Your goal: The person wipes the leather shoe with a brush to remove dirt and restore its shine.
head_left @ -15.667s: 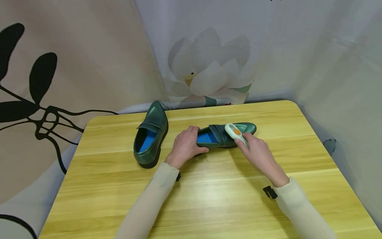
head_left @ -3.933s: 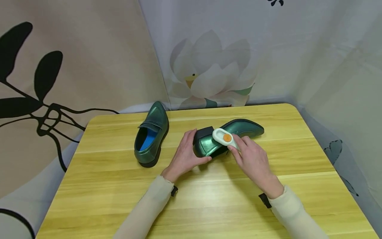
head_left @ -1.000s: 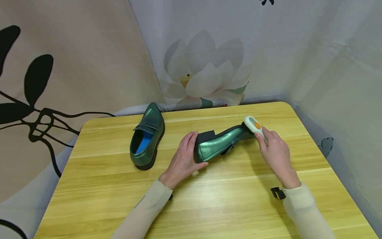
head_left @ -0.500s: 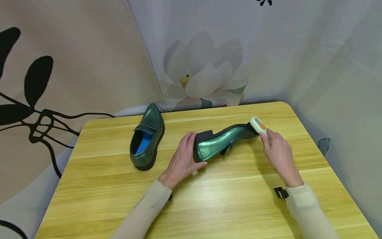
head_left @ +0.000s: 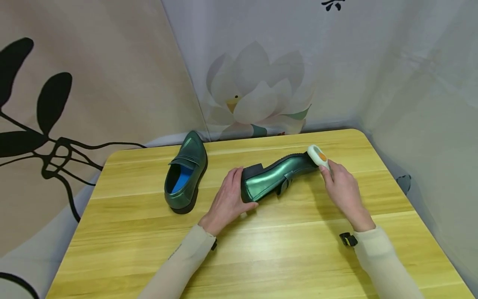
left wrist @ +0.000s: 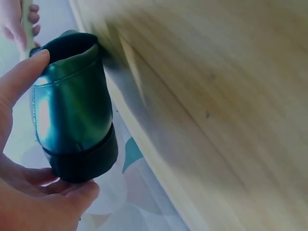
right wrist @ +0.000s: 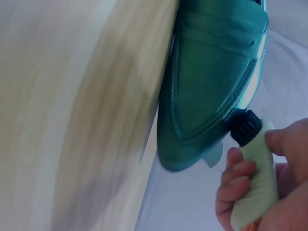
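A shiny dark green loafer (head_left: 270, 178) is tipped on its side, its black heel and sole edge turned up and away from me. My left hand (head_left: 225, 201) grips it round the heel, thumb on one side and fingers on the other, as the left wrist view shows at the heel end (left wrist: 74, 110). In my right hand (head_left: 344, 191) is a white shoe brush (head_left: 316, 155) with an orange button. Its black bristles (right wrist: 246, 128) meet the side of the toe in the right wrist view.
The matching green loafer (head_left: 188, 170) stands upright to the left, toe pointing away, with a blue insole (head_left: 181, 179). Both are on a wooden table (head_left: 280, 249). A printed cloth backdrop (head_left: 261, 83) rises behind the table's far edge.
The loafer stood upright earliest and now lies tipped over. The brush has gone from its side to its toe, moving a little right and then back left within the last second.
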`<state>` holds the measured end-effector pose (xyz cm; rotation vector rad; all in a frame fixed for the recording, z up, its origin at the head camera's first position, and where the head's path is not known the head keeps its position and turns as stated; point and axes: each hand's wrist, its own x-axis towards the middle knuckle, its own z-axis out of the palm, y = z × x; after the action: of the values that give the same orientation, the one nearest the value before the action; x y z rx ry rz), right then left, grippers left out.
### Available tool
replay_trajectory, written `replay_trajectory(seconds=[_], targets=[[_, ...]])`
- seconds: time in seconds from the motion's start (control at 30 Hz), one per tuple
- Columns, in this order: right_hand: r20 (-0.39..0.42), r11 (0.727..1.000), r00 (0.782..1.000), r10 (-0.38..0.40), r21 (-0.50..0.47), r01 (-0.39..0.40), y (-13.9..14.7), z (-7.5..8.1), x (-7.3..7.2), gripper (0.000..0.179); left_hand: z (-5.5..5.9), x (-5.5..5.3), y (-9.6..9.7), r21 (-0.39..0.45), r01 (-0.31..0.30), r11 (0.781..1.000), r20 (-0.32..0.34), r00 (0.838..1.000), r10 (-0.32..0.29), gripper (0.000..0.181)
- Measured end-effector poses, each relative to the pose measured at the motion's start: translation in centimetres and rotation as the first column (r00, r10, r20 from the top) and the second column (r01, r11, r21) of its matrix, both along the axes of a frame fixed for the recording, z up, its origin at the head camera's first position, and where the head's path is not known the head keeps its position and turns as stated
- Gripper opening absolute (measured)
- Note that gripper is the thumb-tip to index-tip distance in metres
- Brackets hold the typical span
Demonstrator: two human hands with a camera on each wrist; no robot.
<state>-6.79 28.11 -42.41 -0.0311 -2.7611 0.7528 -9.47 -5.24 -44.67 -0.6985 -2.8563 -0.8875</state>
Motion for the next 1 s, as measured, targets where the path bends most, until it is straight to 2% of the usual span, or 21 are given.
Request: replay_trajectory(seconds=[0.1, 0.3, 0.43, 0.57, 0.63, 0.73, 1.0], targets=[[0.049, 1.000, 0.999, -0.022, 0.021, 0.021, 1.2, -0.2, 0.2, 0.047, 0.1, -0.1, 0.0, -0.005, -0.009, 1.000, 0.029, 1.000, 0.010, 0.113], [0.159, 0.998, 0.985, -0.063, 0.040, 0.058, 3.4, -0.8, 0.5, 0.043, 0.0, 0.0, -0.1, -0.036, -0.024, 0.999, 0.042, 0.999, 0.026, 0.113], [0.115, 0.997, 0.992, -0.061, 0.048, 0.056, 3.1, -0.7, 0.4, 0.041, -0.2, -0.1, 0.0, -0.031, -0.027, 0.999, 0.048, 0.998, 0.029, 0.113], [0.023, 0.999, 1.000, -0.007, 0.051, 0.006, 1.4, -0.3, -0.2, 0.037, -0.5, -0.1, 0.0, -0.034, -0.035, 0.999, 0.050, 0.998, 0.037, 0.113], [0.004, 0.999, 1.000, 0.017, 0.049, -0.017, 0.5, -0.2, -0.5, 0.037, -0.7, -0.1, 0.0, -0.041, -0.038, 0.998, 0.051, 0.998, 0.040, 0.113], [0.012, 0.999, 1.000, 0.017, 0.047, -0.018, -0.2, 0.1, -0.5, 0.041, -0.8, -0.1, 0.0, -0.054, -0.036, 0.998, 0.063, 0.997, 0.040, 0.114], [0.069, 0.997, 0.996, -0.061, 0.049, 0.058, 1.0, -0.2, -0.3, 0.039, -0.6, -0.5, -0.1, -0.059, -0.023, 0.998, 0.088, 0.996, 0.028, 0.115]])
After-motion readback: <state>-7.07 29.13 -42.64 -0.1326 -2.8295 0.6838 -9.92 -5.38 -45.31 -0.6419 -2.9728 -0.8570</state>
